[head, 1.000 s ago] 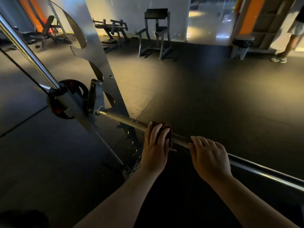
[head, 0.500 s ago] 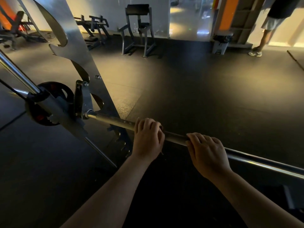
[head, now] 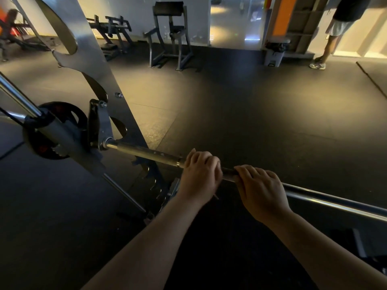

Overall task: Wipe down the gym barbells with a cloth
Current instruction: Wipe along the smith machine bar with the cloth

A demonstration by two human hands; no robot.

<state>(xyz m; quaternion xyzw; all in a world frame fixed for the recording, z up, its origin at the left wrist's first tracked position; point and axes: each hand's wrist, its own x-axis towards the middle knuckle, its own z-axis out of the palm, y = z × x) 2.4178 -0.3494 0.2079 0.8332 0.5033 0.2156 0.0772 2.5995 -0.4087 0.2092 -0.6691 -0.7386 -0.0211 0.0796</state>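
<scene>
Dark gym floor [head: 251, 122] behind: L hand [head: 200, 174], fingers curled round barbell [head: 146, 153], slid nearer R hand [head: 260, 191], likewise gripping.

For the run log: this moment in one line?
left hand grips grey steel barbell bar | right hand grips bar | hands apart

left grip [head: 200, 174]: its fingers lay spread flat over the cloth a second ago and now curl round the cloth and the barbell [head: 146, 152]. It sits farther from the bracket [head: 100, 126] than before, close beside the right grip [head: 259, 191].
cloth [head: 216, 196]: the dark red bunch seen earlier is now covered by the left grip, and only a thin tip shows beneath it.
view: it has swung away from the bracket, so more of the bystander [head: 339, 28] shows.
</scene>
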